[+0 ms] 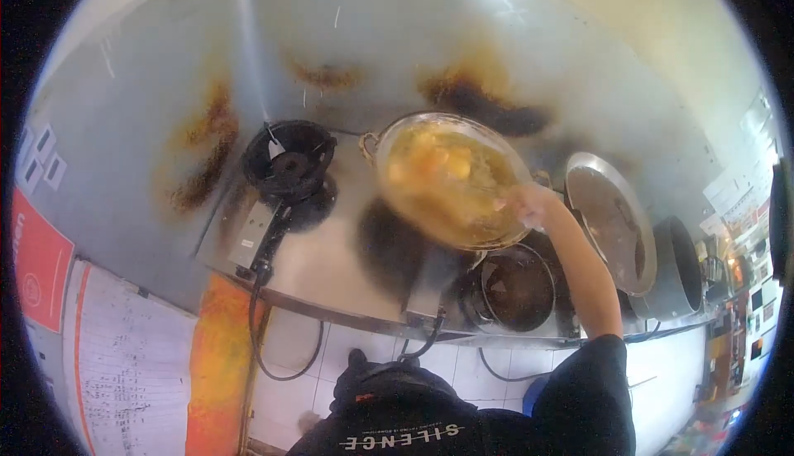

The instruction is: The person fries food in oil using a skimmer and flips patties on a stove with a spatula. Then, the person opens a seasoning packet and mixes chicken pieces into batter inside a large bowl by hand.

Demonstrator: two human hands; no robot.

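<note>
My right hand (529, 206) reaches over the right side of a wide, two-handled wok (405, 237). Its fingers are blurred and point in over the yellow oil; whether they pinch anything does not show. Golden-orange pieces of food (451, 161), smeared, lie in the oil toward the middle and left. A loop handle (368, 147) sticks out on the wok's left. Low in the view, beside the dark shirt, a small blurred pale shape looks like part of my left hand (310, 421); its fingers cannot be made out.
A black burner (289, 162) stands at the left with a pale pointed piece on it. In front of the wok is a dark round pot or burner (518, 289). A large round metal lid (610, 224) leans by a deep pot (674, 266) at right. Black hoses (285, 373) hang below the counter edge.
</note>
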